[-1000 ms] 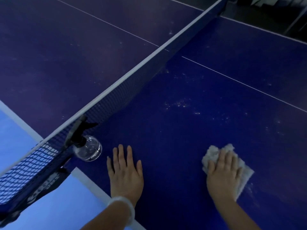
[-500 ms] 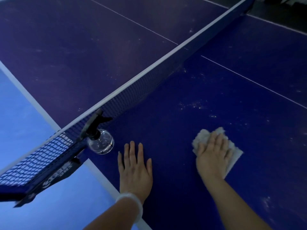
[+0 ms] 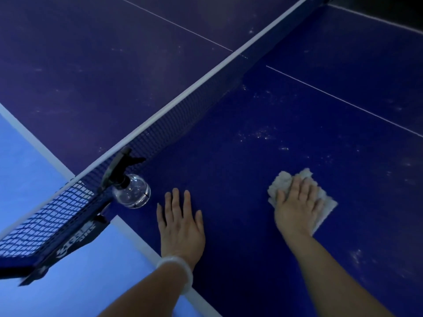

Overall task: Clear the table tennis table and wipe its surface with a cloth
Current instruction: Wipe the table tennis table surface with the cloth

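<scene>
While the right hand (image 3: 297, 202) presses flat with straight fingers, items read:
Cloth (image 3: 325, 204): pale, crumpled, under that palm.
Left hand (image 3: 180, 225): flat, fingers apart, holding nothing.
Table (image 3: 251, 175): dark blue, dusty specks beyond cloth.
Spray bottle (image 3: 132, 193): clear, beside left fingertips, at net (image 3: 59, 213).
Floor (image 3: 27, 170): light blue.

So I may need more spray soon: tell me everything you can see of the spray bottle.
The spray bottle has a round, clear body, seemingly plastic, and a black trigger head. It stands on the table at its near corner, right by the net. Neither hand touches it. Its fill level cannot be judged.
</scene>
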A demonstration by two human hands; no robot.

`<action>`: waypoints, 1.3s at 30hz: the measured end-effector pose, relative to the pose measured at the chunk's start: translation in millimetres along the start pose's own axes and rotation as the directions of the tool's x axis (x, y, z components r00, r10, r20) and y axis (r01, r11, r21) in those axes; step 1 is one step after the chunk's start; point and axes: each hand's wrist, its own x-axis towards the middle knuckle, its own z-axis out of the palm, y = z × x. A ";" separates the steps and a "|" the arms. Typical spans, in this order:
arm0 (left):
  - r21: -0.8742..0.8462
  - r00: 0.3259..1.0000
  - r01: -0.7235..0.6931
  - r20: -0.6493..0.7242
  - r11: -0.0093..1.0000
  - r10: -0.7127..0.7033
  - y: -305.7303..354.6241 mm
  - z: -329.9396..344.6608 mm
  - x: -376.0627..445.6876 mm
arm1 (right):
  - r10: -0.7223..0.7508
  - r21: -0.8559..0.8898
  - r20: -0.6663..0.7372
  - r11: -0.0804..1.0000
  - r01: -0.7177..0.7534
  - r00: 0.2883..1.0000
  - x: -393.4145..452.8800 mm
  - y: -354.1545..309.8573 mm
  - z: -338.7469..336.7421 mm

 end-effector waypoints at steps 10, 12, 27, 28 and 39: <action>-0.044 1.000 0.006 0.028 0.999 -0.005 1.5 -1.5 -2.2 | -0.484 -0.235 -0.016 0.852 0.467 0.875 -80.9 28.2 23.3; -0.046 0.999 -0.005 0.037 0.999 0.006 1.4 -2.0 -2.6 | -0.150 -0.138 -0.080 0.981 0.138 0.985 -64.4 67.1 12.0; -0.108 0.957 -0.283 0.040 0.953 0.289 -40.8 -7.7 3.4 | -0.077 -0.173 -0.080 0.983 0.062 0.994 -155.6 27.1 38.3; -0.072 0.928 -0.368 0.040 0.927 0.371 -53.1 -9.1 5.9 | 0.100 -0.078 -0.092 0.991 -0.107 0.991 -156.1 34.7 34.6; 0.011 0.863 -0.503 0.048 0.864 0.502 -76.0 -10.5 11.5 | -0.115 -0.020 -0.046 0.993 0.115 0.992 -200.8 -71.9 54.7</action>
